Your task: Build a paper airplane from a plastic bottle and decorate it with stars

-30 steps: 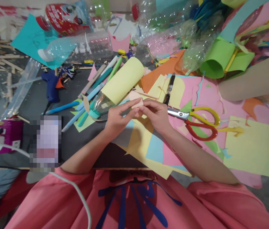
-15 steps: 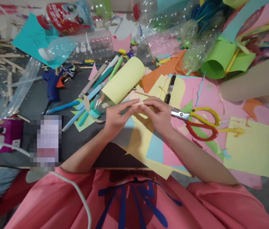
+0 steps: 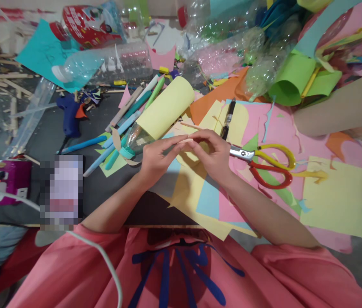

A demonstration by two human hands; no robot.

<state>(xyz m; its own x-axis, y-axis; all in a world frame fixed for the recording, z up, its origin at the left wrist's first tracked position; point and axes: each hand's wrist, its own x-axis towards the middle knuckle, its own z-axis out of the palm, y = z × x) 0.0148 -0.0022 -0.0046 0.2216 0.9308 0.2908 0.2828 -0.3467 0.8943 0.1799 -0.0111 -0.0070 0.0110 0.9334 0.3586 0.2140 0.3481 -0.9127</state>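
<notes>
Both hands meet over the coloured paper sheets point(image 3: 200, 192) at the table's middle. My left hand point(image 3: 157, 158) and my right hand point(image 3: 211, 154) pinch a small pale pink paper piece point(image 3: 185, 140) between their fingertips, seen nearly edge-on. Just beyond them lies a plastic bottle wrapped in yellow paper point(image 3: 164, 109), its teal cap point(image 3: 126, 152) pointing left. Red-and-yellow scissors point(image 3: 266, 162) lie right of my right hand. A black-handled tool point(image 3: 227, 119) lies past my right hand.
Blue glue gun point(image 3: 68, 113), several pens point(image 3: 126, 115) and wood sticks lie at left. Clear bottles point(image 3: 110, 64) and rolled green paper point(image 3: 292, 81) crowd the back. A purple box point(image 3: 9, 179) and a blurred object sit at front left. Another person's arm point(image 3: 344, 109) rests at right.
The pink paper piece, seen flat a second ago, has been turned or folded so it now shows edge-on between the fingertips. The hands stayed in place.
</notes>
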